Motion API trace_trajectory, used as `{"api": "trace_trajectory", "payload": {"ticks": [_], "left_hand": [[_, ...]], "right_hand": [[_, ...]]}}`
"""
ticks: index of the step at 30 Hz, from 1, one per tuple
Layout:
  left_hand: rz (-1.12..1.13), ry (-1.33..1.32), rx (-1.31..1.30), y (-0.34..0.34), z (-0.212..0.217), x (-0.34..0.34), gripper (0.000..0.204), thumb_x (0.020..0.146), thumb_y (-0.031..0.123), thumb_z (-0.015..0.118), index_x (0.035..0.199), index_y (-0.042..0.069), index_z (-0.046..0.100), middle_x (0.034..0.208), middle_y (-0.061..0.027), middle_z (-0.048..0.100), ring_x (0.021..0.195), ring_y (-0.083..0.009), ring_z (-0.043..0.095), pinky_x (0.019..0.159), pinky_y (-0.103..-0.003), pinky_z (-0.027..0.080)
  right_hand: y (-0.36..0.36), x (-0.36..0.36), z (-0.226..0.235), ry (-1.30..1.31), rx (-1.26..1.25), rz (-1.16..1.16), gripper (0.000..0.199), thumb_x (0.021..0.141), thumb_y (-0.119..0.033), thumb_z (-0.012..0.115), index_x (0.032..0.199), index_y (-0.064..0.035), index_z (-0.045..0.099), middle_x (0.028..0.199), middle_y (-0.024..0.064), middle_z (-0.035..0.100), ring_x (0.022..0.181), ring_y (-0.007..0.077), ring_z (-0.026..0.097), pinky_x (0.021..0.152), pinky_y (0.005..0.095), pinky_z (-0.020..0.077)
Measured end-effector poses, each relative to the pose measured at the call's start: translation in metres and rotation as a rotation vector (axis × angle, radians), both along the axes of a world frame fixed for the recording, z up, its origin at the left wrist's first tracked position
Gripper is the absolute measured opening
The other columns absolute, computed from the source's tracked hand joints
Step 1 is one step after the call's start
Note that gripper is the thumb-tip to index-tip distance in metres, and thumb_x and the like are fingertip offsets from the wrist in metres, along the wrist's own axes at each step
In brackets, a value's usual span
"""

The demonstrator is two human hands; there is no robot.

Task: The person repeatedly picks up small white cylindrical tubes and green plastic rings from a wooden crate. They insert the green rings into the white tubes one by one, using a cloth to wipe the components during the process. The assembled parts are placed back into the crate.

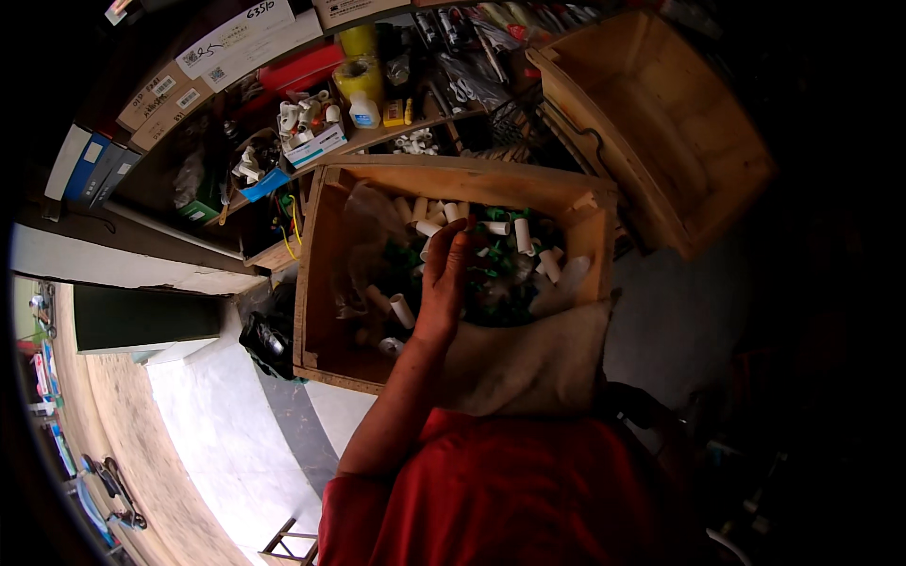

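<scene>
My left hand (445, 294) reaches into a wooden drawer (462, 171) with its fingers stretched out, over a heap of small parts. Nothing shows in its grasp; a white plastic tube piece (427, 228) lies right beside the fingertips. Green plastic parts (404, 255) are mixed with more short white tubes, such as one tube (523, 236) to the right. Clear plastic bags (354, 274) line the drawer's left side. A beige cloth (533, 363) drapes over its near edge. Beyond the cloth, a dark shape (640, 404) may be my right hand; shadow hides its fingers.
An empty wooden drawer (661, 113) leans at the far right. Behind, a shelf holds a box of white pipe fittings (307, 123), a white bottle (363, 110) and yellow tape rolls (359, 75). A black plastic bag (268, 341) sits left of the drawer.
</scene>
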State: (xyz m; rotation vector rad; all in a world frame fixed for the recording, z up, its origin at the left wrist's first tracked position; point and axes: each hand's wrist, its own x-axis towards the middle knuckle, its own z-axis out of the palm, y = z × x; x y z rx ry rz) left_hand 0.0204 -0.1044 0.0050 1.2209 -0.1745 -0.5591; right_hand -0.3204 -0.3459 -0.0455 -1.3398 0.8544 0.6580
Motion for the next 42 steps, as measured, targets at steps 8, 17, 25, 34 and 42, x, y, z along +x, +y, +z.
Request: {"api": "trace_trajectory", "payload": {"ticks": [8, 17, 25, 34, 42], "left_hand": [[-0.02, 0.001, 0.047, -0.003, 0.0, -0.001, 0.058, 0.099, 0.047, 0.044, 0.136, 0.003, 0.041, 0.113, -0.0097, 0.061, 0.089, -0.0163, 0.06, 0.078, -0.031, 0.049], [0.024, 0.007, 0.001, -0.002, -0.001, 0.001, 0.058, 0.098, 0.047, 0.046, 0.135, 0.002, 0.039, 0.11, -0.0099, 0.062, 0.083, -0.0154, 0.06, 0.072, -0.029, 0.051], [0.03, 0.019, 0.019, -0.005, 0.0, 0.001, 0.058, 0.099, 0.045, 0.046, 0.135, 0.0, 0.038, 0.111, -0.0104, 0.061, 0.082, -0.0152, 0.06, 0.072, -0.029, 0.051], [0.021, 0.004, 0.053, -0.007, 0.0, 0.0, 0.06, 0.098, 0.048, 0.045, 0.134, 0.001, 0.042, 0.112, -0.0122, 0.061, 0.088, -0.018, 0.061, 0.075, -0.03, 0.049], [0.011, 0.001, 0.061, -0.007, 0.002, 0.0, 0.061, 0.098, 0.05, 0.046, 0.134, 0.001, 0.042, 0.112, -0.0125, 0.061, 0.087, -0.0182, 0.061, 0.075, -0.03, 0.049]], "right_hand": [[0.046, -0.008, 0.005, 0.084, 0.122, -0.119, 0.046, 0.099, -0.038, 0.045, 0.133, -0.0071, 0.052, 0.109, 0.0058, 0.063, 0.096, 0.0157, 0.055, 0.087, 0.0307, 0.0417], [0.049, 0.009, 0.037, 0.091, 0.077, -0.126, 0.046, 0.1, -0.039, 0.042, 0.131, -0.0068, 0.053, 0.109, 0.0061, 0.063, 0.096, 0.0163, 0.056, 0.087, 0.0313, 0.0423], [0.054, 0.02, 0.061, 0.088, 0.041, -0.136, 0.046, 0.1, -0.04, 0.04, 0.129, -0.0066, 0.054, 0.109, 0.0064, 0.063, 0.096, 0.0168, 0.056, 0.088, 0.0318, 0.0429], [0.058, 0.032, 0.088, 0.081, -0.004, -0.129, 0.046, 0.101, -0.041, 0.038, 0.127, -0.0064, 0.055, 0.11, 0.0067, 0.063, 0.096, 0.0174, 0.057, 0.089, 0.0324, 0.0435], [0.056, 0.046, 0.104, 0.095, -0.04, -0.106, 0.047, 0.101, -0.042, 0.036, 0.125, -0.0062, 0.056, 0.11, 0.0069, 0.063, 0.097, 0.0179, 0.057, 0.09, 0.0329, 0.0441]]}}
